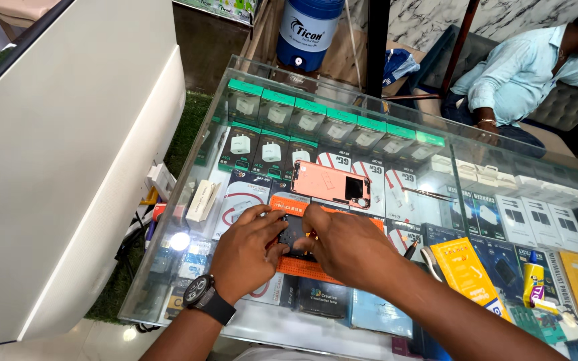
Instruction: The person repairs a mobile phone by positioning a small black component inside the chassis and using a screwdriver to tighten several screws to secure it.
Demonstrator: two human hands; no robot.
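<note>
A: Where's the dark part [294, 235]?

B: On the orange mat [302, 269] on the glass worktop [188, 267], between both hands. Left hand [247, 249] and right hand [342, 244] have their fingers curled onto it, pinching its edges.

A: How will it handle?

B: Likely light, thin, stiff and fragile; hold it by the edges. Its long axis seems to run away from the person, but it's mostly hidden.

The surface [503, 167] is smooth, glossy glass that reflects light. On it lie a matt orange rubber mat [302, 267] and a salmon phone back [326, 182] of smooth plastic.
</note>
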